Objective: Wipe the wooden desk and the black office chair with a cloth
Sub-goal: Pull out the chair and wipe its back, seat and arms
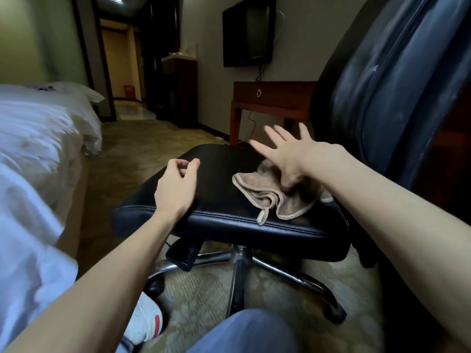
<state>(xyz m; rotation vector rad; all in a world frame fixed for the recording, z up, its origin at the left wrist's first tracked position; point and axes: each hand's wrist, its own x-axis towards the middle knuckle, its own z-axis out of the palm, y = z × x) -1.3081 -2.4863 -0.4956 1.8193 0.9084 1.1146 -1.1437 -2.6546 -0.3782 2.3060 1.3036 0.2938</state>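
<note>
Beige cloth [257, 189] crumpled on black seat [216, 179].
R hand [288, 159] splayed wide, thumb on cloth, prob. to gather it; L hand [175, 187] loose-curled, empty.

One chair [219, 179], one cloth [256, 189], one desk [276, 95]

A bed [38, 128] with rumpled white bedding fills the left side, with a white pillow [76, 91] at its far end. A dark flat television [248, 31] hangs on the beige wall, and a thin black cable [259, 71] drops from its lower edge. Left of it stands a dark wooden cabinet [183, 93] with a pale top that bears a few small things, too blurred to tell. Beyond, a lit hallway [119, 59] holds a small red bin [129, 92]. Patterned greenish carpet [142, 146] covers the floor
</note>
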